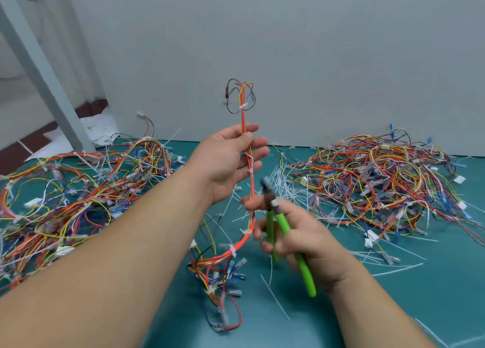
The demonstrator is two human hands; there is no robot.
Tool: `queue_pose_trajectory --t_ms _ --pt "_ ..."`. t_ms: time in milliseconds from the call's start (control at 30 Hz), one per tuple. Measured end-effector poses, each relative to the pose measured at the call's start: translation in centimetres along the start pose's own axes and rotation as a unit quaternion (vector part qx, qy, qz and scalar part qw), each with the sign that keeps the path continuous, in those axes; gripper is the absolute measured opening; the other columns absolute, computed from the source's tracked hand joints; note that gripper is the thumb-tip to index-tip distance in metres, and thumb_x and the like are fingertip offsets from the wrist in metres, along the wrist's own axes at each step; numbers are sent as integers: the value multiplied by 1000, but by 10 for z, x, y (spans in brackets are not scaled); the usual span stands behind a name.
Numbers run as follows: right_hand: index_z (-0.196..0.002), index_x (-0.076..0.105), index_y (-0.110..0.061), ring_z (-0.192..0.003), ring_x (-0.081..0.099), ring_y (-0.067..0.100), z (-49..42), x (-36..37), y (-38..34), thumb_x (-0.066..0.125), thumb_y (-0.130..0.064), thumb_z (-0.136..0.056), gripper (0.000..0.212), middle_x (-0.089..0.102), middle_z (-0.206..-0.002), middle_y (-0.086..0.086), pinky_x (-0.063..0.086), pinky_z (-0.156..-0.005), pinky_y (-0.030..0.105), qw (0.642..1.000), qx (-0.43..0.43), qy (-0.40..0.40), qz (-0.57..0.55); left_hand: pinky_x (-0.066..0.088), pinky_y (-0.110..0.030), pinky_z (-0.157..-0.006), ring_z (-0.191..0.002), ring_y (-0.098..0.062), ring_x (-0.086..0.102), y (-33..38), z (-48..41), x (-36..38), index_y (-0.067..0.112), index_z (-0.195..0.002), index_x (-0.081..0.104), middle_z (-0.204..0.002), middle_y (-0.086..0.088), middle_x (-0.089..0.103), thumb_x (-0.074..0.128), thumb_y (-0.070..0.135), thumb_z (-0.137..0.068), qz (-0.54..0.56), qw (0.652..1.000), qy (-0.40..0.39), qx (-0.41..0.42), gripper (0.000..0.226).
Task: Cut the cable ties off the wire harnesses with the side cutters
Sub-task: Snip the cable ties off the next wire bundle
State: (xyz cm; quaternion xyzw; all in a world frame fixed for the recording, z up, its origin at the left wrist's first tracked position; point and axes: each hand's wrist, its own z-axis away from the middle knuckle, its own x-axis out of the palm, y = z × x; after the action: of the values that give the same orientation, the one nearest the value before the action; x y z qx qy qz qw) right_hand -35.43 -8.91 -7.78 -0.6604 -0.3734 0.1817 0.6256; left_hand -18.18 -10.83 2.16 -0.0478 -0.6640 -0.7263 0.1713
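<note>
In the head view, the left hand (231,161) sits at the centre of the frame, palm turned toward the camera, and pinches a thin harness (252,190) of red, orange and yellow wires between thumb and fingers, the other fingers loosely spread. The harness stands upright, its looped top in front of the pale grey wall (341,59). Below the hand it hangs down and curves left to a tangled end with blue and clear connectors on the teal counter (420,295) at lower centre. Small white plastic cable ties (244,106) band it at several spots along its length. Just right of it, the right hand (296,238) has its fingers curled round the green handles of a pair of side cutters (282,225). The blurred metal head points up, close beside the harness and just below the left hand, and one fingertip touches the wires. Whether the cutter jaws are apart cannot be told. A pile of coloured harnesses (78,190) fills the left of the counter and a second pile (380,179) the right. Loose white tie offcuts (284,190) lie scattered between them. A grey post (39,67) slants across the upper left.
</note>
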Motion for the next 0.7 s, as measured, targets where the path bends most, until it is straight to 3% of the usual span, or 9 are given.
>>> queue_pose_trajectory --t_ms 67,167,333,400,467,533,600,633,700 --pt "-123 72 -25 -88 57 14 0 6 2 63 -16 -54 71 68 -112 9 43 -71 26 997 24 1 78 59 -29 -75 -85 -13 76 3 0 0 23 -107 67 -85 3 77 52 15 -105 -12 1000 -16 11 17" --pt "-124 69 -19 -86 60 9 -3 10 4 59 -4 -60 67 74 -113 -1 48 -73 17 995 7 68 79 53 -35 -84 -90 -15 76 5 2 -5 24 -105 63 -93 4 79 56 14 -103 -79 996 -7 36 12" --pt "-114 78 -23 -91 56 16 -4 0 -2 54 4 -60 64 68 -100 0 47 -74 25 979 -75 191 -8 46 -30 -72 -73 -9 73 0 10 -27 22 -84 68 -83 6 77 70 24 -93 -207 969 107 80 10" --pt "-112 77 -25 -90 58 12 -2 0 -6 55 3 -62 62 66 -95 -4 48 -74 22 968 -100 227 39 48 -28 -67 -68 -8 69 -4 15 -33 22 -77 69 -74 6 74 71 26 -92 -217 944 176 176 16" --pt "-112 76 -23 -84 57 8 0 2 -9 56 2 -64 58 63 -90 -8 48 -71 17 958 -115 247 92 53 -32 -70 -77 -4 67 -6 23 -40 27 -86 71 -83 10 74 73 35 -89 -249 899 193 303 9" --pt "-114 75 -21 -83 59 6 1 5 -11 55 3 -64 58 64 -88 -11 50 -73 18 955 -125 247 106 50 -25 -93 -115 4 58 -10 32 -41 47 -126 59 -124 28 63 81 61 -70 -358 874 71 321 61" --pt "-113 75 -21 -90 63 5 3 8 -13 52 3 -62 61 68 -91 -11 52 -78 19 957 -135 234 102 21 -21 -116 -148 10 14 -20 37 -38 62 -151 11 -150 51 13 85 77 -47 -489 831 -80 253 128" --pt "-112 77 -23 -94 64 7 3 8 -13 51 3 -60 64 71 -93 -9 52 -80 21 961 -137 223 86 6 -20 -118 -149 12 -5 -26 38 -36 62 -151 -8 -146 56 -6 87 75 -44 -534 801 -127 238 144" --pt "-112 78 -26 -98 64 10 4 8 -14 55 -2 -55 66 72 -98 -3 53 -81 24 970 -138 196 31 2 -25 -123 -150 8 -11 -37 36 -33 60 -147 -23 -153 48 -7 91 66 -49 -569 773 -157 231 151"
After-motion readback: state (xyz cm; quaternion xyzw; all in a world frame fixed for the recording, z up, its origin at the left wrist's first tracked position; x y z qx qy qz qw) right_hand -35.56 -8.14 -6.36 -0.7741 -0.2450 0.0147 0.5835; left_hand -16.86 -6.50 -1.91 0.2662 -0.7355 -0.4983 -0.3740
